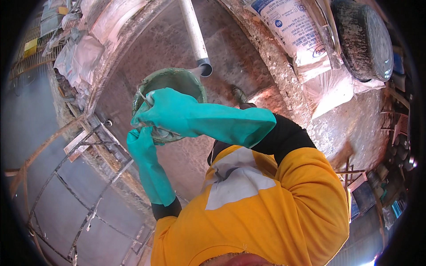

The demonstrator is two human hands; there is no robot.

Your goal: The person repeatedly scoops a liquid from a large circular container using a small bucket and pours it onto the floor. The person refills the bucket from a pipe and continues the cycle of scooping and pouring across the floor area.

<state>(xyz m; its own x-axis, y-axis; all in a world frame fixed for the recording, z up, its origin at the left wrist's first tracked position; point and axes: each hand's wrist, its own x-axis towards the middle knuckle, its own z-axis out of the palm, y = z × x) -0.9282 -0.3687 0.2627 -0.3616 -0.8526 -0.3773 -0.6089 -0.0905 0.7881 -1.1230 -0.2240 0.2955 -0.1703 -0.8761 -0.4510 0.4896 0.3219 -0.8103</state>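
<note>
A round bucket (174, 80), smeared with grey-green residue, stands on the wet floor in front of me. Across its near left side reaches my right hand (166, 111) in a long green rubber glove, fingers curled closed. A thin rod-like piece (144, 98) pokes out by those fingers; I cannot tell what it belongs to. Just below, my left hand (141, 141), gloved alike, is closed at the bucket's near left edge, close under the right one. Crumpled greyish material (163, 134) shows beneath the right glove. What either hand grips is hidden.
A pale pipe (193, 33) with a dark end slants down beside the bucket's far rim. Low curbs border the floor. Left of me is a metal frame (91, 208) over a grey surface. White sacks (295, 37) and a dark drum (361, 42) stand at the right.
</note>
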